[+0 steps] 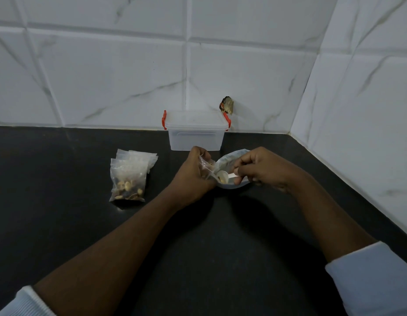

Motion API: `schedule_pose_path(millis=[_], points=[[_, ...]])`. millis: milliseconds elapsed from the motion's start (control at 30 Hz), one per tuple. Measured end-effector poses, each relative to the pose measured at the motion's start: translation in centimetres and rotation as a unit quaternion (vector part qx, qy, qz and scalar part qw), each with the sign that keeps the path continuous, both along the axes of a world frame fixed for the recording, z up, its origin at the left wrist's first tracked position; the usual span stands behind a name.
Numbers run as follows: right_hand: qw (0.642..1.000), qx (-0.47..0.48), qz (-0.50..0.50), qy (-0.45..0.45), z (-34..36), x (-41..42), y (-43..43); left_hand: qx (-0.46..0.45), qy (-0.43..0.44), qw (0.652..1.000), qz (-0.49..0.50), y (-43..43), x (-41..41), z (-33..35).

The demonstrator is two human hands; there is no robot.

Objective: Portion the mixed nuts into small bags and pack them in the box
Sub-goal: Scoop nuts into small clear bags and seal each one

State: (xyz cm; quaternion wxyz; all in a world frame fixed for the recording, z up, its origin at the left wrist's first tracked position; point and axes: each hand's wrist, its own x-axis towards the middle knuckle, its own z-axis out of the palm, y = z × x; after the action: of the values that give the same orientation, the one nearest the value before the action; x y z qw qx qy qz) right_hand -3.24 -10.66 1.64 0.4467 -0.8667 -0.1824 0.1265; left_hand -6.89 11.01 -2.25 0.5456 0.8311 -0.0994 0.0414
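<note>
**Two grips closed over the bowl (234,153)**

My left hand (193,176) is curled round a small clear bag (206,166). It's thin, crinkly plastic, and I hold its mouth up against the bowl's left rim with a few nuts showing inside. My right hand (261,167) pinches the flat handle of a white plastic spoon (223,175). Its rounded scoop carries pale nuts and sits right at the bag's mouth.

The bowl is round, pale and smooth-walled, resting on the counter (209,236) beneath both hands.

Well off to the left lies a filled bag (127,185), flat and lumpy with tan and dark mixed nuts. It overlaps the near edge of a fanned stack of empty bags (141,158).

Just behind the bowl, against the wall, stands the box (195,137). It is frosted, translucent, rectangular plastic, lid on, with orange-red clips (164,119) at either end.

The counter is matte black and the wall tiles (106,76) are glossy white with grey marble veining. Pale ribbed sleeves (375,277) are pushed up both my forearms.
</note>
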Motion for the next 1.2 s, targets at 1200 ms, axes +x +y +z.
schedule_pose_path(millis=[1200], points=[[0.987, 0.109, 0.018, -0.120, -0.2, -0.2, 1.1, -0.059, -0.051, 0.997, 0.003, -0.2, 0.2, -0.7]])
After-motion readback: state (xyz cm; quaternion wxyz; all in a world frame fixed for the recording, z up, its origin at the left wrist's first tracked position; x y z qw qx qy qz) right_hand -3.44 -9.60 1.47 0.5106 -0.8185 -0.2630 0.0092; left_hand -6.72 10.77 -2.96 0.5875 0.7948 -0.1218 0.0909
